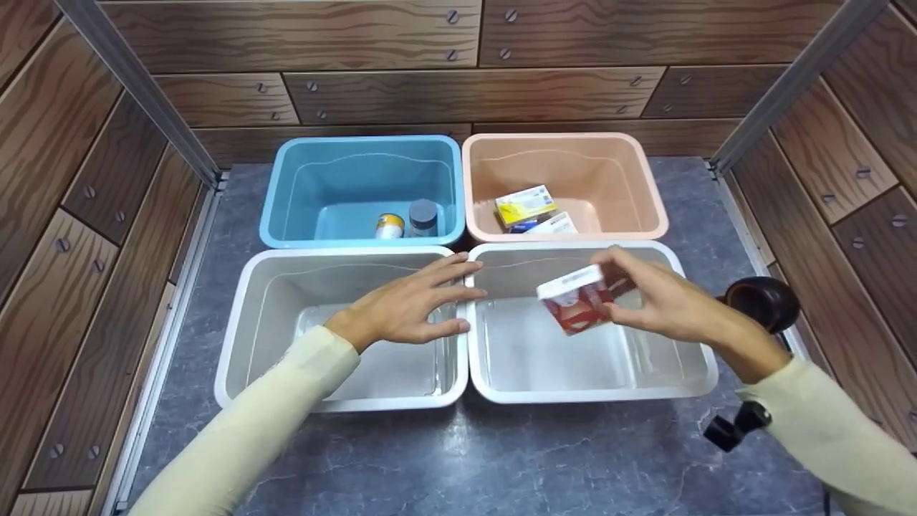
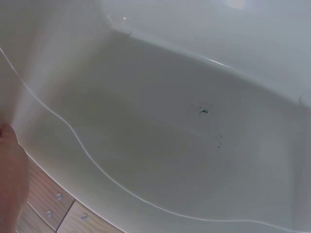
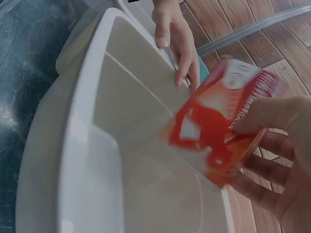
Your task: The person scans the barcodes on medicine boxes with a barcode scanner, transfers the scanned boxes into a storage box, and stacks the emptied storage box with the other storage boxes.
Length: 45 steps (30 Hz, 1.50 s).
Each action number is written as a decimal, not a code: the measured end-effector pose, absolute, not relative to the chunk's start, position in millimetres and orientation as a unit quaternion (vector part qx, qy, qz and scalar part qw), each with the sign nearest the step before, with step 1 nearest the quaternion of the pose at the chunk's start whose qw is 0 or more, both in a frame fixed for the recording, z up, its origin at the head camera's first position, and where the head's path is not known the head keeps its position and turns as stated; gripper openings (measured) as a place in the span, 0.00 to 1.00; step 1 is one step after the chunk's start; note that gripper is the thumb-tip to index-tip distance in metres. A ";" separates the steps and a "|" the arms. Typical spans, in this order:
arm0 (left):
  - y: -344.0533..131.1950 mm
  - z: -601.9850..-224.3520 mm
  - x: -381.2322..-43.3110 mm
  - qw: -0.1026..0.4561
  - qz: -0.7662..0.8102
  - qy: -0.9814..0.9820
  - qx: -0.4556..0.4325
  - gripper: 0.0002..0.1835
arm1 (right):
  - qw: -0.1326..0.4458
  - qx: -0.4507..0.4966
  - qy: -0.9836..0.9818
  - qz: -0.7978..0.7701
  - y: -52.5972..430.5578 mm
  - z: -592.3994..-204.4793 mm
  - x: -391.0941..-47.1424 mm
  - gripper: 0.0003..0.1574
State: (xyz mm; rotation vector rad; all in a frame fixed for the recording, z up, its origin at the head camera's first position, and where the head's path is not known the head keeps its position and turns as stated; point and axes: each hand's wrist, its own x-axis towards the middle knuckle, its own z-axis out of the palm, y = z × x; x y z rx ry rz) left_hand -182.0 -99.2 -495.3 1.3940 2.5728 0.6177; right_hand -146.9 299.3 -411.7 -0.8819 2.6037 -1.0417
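Observation:
My right hand grips a small red and white carton by one end, tilted, over the right white bin. In the right wrist view the thumb presses one face of the carton, with the fingers behind it. Straight, slightly spread fingers show on my left hand, which holds nothing. Its fingertips are right at the rims where the left white bin meets the right one. The left wrist view looks into a bare bin interior with a few dark specks on its floor.
Behind stands a blue bin with an orange-and-white bottle and a dark-lidded jar. Beside it, a peach bin holds a yellow-and-white carton and other boxes. A round black object is near my right forearm. Wood-patterned walls enclose the table.

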 end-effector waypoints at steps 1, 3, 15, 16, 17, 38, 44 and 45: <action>-99.3 -495.2 -181.9 0.076 0.206 0.858 0.465 0.33 | 0.103 -0.295 0.881 -0.355 301.6 -413.7 -145.1 0.40; -99.4 -494.9 -181.9 0.078 0.206 0.858 0.464 0.33 | 0.111 -0.289 0.879 -0.362 307.9 -417.8 -143.1 0.47; -99.5 -495.3 -181.6 0.072 0.212 0.857 0.465 0.33 | -0.027 -0.135 0.874 -0.465 388.5 -419.4 -144.1 0.33; -99.6 -495.6 -181.4 0.072 0.212 0.857 0.465 0.33 | -0.036 -0.115 0.859 -0.498 397.4 -419.7 -143.0 0.32; -99.4 -495.9 -181.3 0.071 0.212 0.857 0.465 0.33 | -0.044 -0.096 0.839 -0.534 406.3 -420.5 -141.5 0.31; -99.6 -496.2 -181.2 0.070 0.212 0.858 0.463 0.32 | -0.147 0.147 0.662 -0.720 460.7 -499.1 -104.1 0.24; -99.3 -495.9 -180.8 0.070 0.214 0.858 0.462 0.32 | -0.148 0.191 0.612 -0.753 449.4 -518.7 -93.5 0.24; -99.5 -495.9 -180.6 0.070 0.214 0.858 0.462 0.32 | -0.144 0.193 0.603 -0.761 447.5 -521.9 -91.7 0.24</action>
